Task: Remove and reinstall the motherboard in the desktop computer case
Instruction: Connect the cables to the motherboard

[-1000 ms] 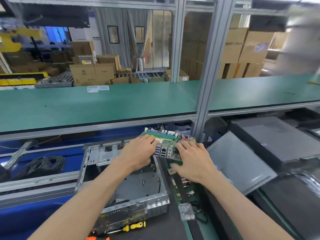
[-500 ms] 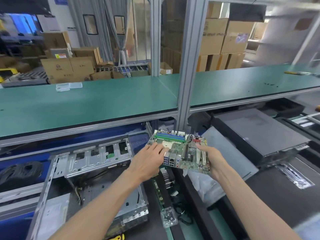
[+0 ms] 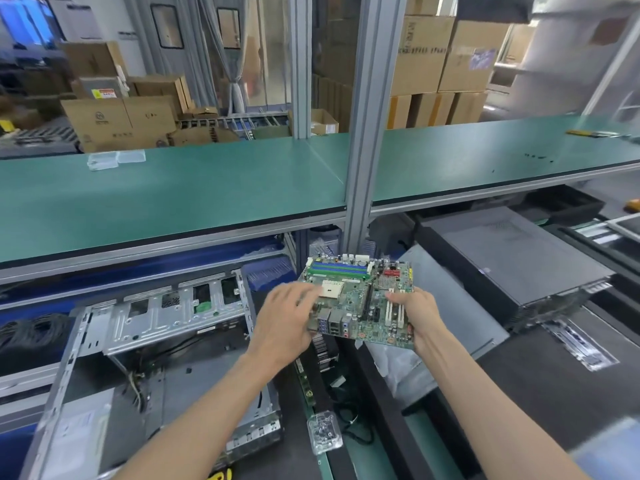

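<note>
The green motherboard point(image 3: 360, 299) is held in the air, tilted, to the right of the open desktop case point(image 3: 156, 341). My right hand point(image 3: 420, 315) grips its right edge, fingers curled over the board. My left hand point(image 3: 287, 323) is at the board's left edge beside the rear ports, blurred, with the fingers spread; whether it grips the board is unclear. The case lies on its side at the lower left, its metal drive bracket point(image 3: 166, 310) facing up and loose wires inside.
A green shelf point(image 3: 173, 202) runs across above the workbench, carried by a metal post point(image 3: 360, 188). A grey side panel point(image 3: 457, 313) and a closed black case point(image 3: 512, 258) lie to the right. A clear screw box point(image 3: 323, 436) sits at the front.
The motherboard has been lifted out of the case and carried right and up. My left hand's fingers have spread at its left edge. The view has swung to the right.
</note>
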A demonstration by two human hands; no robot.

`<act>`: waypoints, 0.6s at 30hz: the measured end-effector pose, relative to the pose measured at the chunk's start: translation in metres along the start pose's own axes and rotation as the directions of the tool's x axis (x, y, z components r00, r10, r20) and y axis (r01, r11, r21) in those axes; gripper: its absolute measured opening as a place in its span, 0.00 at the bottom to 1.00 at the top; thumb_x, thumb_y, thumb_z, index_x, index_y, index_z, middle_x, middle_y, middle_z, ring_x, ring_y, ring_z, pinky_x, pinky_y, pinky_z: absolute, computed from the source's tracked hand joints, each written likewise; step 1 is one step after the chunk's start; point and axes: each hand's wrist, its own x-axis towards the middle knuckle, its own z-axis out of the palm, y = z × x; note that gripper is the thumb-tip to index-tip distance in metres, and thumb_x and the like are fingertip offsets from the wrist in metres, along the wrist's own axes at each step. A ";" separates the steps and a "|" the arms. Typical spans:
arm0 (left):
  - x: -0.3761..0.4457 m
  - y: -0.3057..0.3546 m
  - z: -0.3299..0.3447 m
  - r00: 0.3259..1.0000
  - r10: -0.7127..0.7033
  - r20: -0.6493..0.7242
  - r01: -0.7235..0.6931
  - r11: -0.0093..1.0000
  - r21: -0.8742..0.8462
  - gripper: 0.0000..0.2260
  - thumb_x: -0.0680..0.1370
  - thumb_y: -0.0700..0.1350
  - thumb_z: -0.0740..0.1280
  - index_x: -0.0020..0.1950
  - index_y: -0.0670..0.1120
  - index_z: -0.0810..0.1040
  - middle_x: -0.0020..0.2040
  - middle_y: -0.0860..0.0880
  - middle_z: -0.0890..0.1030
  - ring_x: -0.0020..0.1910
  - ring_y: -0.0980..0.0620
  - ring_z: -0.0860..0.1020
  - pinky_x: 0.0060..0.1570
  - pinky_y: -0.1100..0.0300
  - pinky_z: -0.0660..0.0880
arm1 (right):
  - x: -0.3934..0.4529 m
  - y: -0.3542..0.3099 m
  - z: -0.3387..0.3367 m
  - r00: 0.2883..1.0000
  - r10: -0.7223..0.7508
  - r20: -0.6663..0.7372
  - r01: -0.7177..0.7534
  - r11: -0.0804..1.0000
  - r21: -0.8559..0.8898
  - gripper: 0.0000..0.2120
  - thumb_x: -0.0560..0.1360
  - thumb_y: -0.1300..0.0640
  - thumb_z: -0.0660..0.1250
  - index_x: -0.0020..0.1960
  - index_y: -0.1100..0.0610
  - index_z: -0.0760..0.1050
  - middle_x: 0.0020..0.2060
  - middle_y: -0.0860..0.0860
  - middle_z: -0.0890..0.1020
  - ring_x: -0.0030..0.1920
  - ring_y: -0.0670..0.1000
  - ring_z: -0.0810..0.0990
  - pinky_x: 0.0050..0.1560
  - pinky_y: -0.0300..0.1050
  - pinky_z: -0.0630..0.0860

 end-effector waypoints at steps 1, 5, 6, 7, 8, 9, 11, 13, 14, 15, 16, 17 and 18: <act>0.003 0.000 0.001 0.992 -0.123 -0.043 0.121 0.992 -0.044 0.39 0.65 0.38 0.79 0.74 0.45 0.69 0.67 0.47 0.75 0.67 0.47 0.71 0.69 0.51 0.68 | 0.001 0.004 0.001 0.999 0.024 -0.027 -0.023 0.999 0.036 0.18 0.73 0.63 0.73 0.61 0.64 0.76 0.60 0.56 0.81 0.59 0.59 0.78 0.59 0.55 0.74; 0.011 0.011 0.003 0.711 -0.702 0.040 0.547 0.516 -0.660 0.45 0.71 0.38 0.77 0.80 0.51 0.53 0.73 0.48 0.66 0.71 0.48 0.67 0.71 0.52 0.67 | 0.000 0.021 0.011 0.983 0.153 -0.104 -0.115 0.946 0.303 0.27 0.72 0.62 0.74 0.69 0.65 0.71 0.68 0.60 0.76 0.67 0.62 0.74 0.68 0.62 0.70; 0.013 0.017 0.003 0.601 -0.776 0.190 0.517 0.198 -0.833 0.40 0.75 0.36 0.73 0.79 0.53 0.55 0.72 0.46 0.68 0.67 0.47 0.73 0.66 0.51 0.73 | 0.000 0.024 0.015 0.978 0.165 -0.131 -0.110 0.931 0.347 0.28 0.73 0.62 0.73 0.70 0.65 0.69 0.69 0.59 0.75 0.68 0.61 0.73 0.69 0.61 0.69; 0.014 0.025 0.003 0.521 -0.764 0.379 0.409 -0.166 -0.897 0.33 0.78 0.37 0.69 0.78 0.52 0.58 0.70 0.44 0.72 0.62 0.46 0.77 0.59 0.50 0.77 | -0.002 0.026 0.021 0.970 0.178 -0.165 -0.103 0.918 0.382 0.30 0.73 0.63 0.73 0.72 0.64 0.68 0.70 0.58 0.73 0.67 0.58 0.72 0.68 0.58 0.69; 0.018 0.033 0.003 0.503 -0.674 0.541 0.297 -0.453 -0.841 0.27 0.79 0.41 0.68 0.76 0.50 0.63 0.67 0.42 0.75 0.58 0.44 0.80 0.56 0.49 0.78 | -0.003 0.028 0.026 0.964 0.189 -0.189 -0.096 0.904 0.417 0.30 0.73 0.63 0.73 0.73 0.63 0.67 0.70 0.56 0.72 0.66 0.57 0.71 0.65 0.56 0.69; 0.021 0.040 0.004 0.532 -0.572 0.624 0.225 -0.615 -0.756 0.25 0.79 0.46 0.70 0.74 0.47 0.66 0.63 0.41 0.77 0.55 0.44 0.81 0.55 0.47 0.79 | -0.004 0.032 0.031 0.960 0.194 -0.202 -0.084 0.887 0.453 0.31 0.73 0.63 0.73 0.73 0.62 0.66 0.70 0.55 0.71 0.66 0.56 0.71 0.63 0.55 0.69; 0.033 0.053 0.004 0.580 -0.476 0.661 0.286 -0.641 -0.713 0.36 0.71 0.51 0.77 0.75 0.45 0.66 0.62 0.44 0.78 0.54 0.46 0.82 0.53 0.47 0.80 | -0.009 0.039 0.042 0.962 0.184 -0.200 -0.060 0.862 0.503 0.33 0.73 0.64 0.72 0.75 0.60 0.62 0.72 0.55 0.70 0.67 0.57 0.70 0.65 0.58 0.69; 0.047 0.062 0.008 0.525 -0.547 0.652 0.430 -0.491 -0.758 0.49 0.69 0.47 0.80 0.81 0.50 0.52 0.77 0.48 0.65 0.72 0.48 0.70 0.69 0.43 0.69 | -0.014 0.045 0.049 0.969 0.165 -0.183 -0.043 0.846 0.532 0.39 0.74 0.64 0.72 0.79 0.55 0.56 0.76 0.54 0.64 0.73 0.58 0.65 0.72 0.64 0.64; 0.052 0.062 0.011 0.496 -0.594 0.634 0.464 -0.436 -0.771 0.52 0.70 0.45 0.80 0.82 0.52 0.46 0.81 0.50 0.55 0.78 0.48 0.60 0.75 0.43 0.60 | -0.016 0.046 0.051 0.975 0.154 -0.162 -0.038 0.830 0.556 0.42 0.74 0.64 0.73 0.80 0.53 0.52 0.78 0.53 0.60 0.75 0.58 0.63 0.74 0.65 0.60; 0.055 0.060 0.014 0.485 -0.625 0.611 0.467 -0.406 -0.786 0.53 0.71 0.44 0.79 0.82 0.53 0.44 0.82 0.52 0.50 0.79 0.48 0.55 0.76 0.43 0.55 | -0.017 0.047 0.052 0.979 0.151 -0.134 -0.046 0.811 0.583 0.44 0.74 0.65 0.73 0.80 0.51 0.50 0.79 0.53 0.59 0.76 0.57 0.62 0.74 0.66 0.60; 0.057 0.057 0.015 0.486 -0.641 0.594 0.467 -0.384 -0.797 0.52 0.71 0.43 0.79 0.82 0.53 0.45 0.82 0.52 0.50 0.80 0.48 0.54 0.76 0.43 0.54 | -0.017 0.049 0.051 0.984 0.157 -0.087 -0.072 0.789 0.610 0.43 0.74 0.65 0.73 0.80 0.52 0.51 0.78 0.54 0.61 0.75 0.58 0.64 0.73 0.67 0.62; 0.057 0.052 0.016 0.488 -0.654 0.577 0.478 -0.353 -0.804 0.50 0.71 0.42 0.79 0.82 0.53 0.48 0.82 0.51 0.52 0.79 0.47 0.56 0.76 0.42 0.55 | -0.017 0.051 0.048 0.985 0.170 -0.023 -0.118 0.771 0.626 0.40 0.75 0.65 0.72 0.79 0.54 0.54 0.75 0.57 0.67 0.71 0.60 0.70 0.70 0.69 0.67; 0.058 0.045 0.015 0.493 -0.668 0.557 0.504 -0.302 -0.809 0.47 0.70 0.42 0.79 0.81 0.52 0.53 0.81 0.50 0.56 0.78 0.46 0.60 0.75 0.41 0.58 | -0.018 0.052 0.043 0.983 0.180 0.043 -0.168 0.768 0.618 0.33 0.76 0.62 0.71 0.76 0.57 0.59 0.69 0.59 0.72 0.65 0.61 0.76 0.65 0.69 0.72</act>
